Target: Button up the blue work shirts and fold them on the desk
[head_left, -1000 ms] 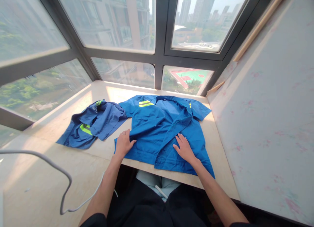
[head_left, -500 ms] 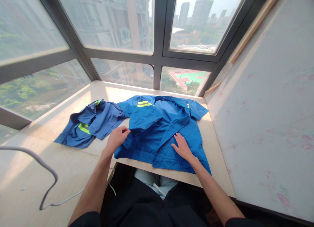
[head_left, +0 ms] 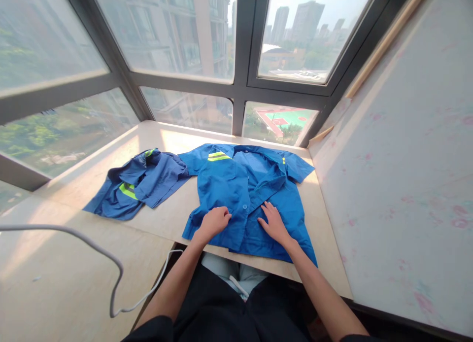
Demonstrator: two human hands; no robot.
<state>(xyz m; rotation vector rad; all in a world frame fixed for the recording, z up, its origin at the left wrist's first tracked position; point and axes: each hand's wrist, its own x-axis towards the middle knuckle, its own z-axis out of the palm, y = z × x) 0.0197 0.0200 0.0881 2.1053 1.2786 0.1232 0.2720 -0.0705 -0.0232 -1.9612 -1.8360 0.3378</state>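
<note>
A blue short-sleeved work shirt with yellow-green reflective stripes lies front up on the wooden surface, collar toward the windows. My left hand is closed over its left front panel, fingers curled and pinching the cloth; the fingertips are partly hidden. A button shows near the panel's edge, just right of that hand. My right hand rests flat on the right front panel, fingers outstretched, holding nothing. Higher up, the right panel's edge is folded back at the open neck.
Another blue garment with reflective stripes lies crumpled to the left, against the shirt's sleeve. A grey cable loops across the wooden surface at the left. Windows stand behind; a floral wall borders the right.
My left hand has moved right, and the shirt's left front panel, bunched back before, now lies spread toward the middle. My right hand has stayed put. The cable has shifted right.
</note>
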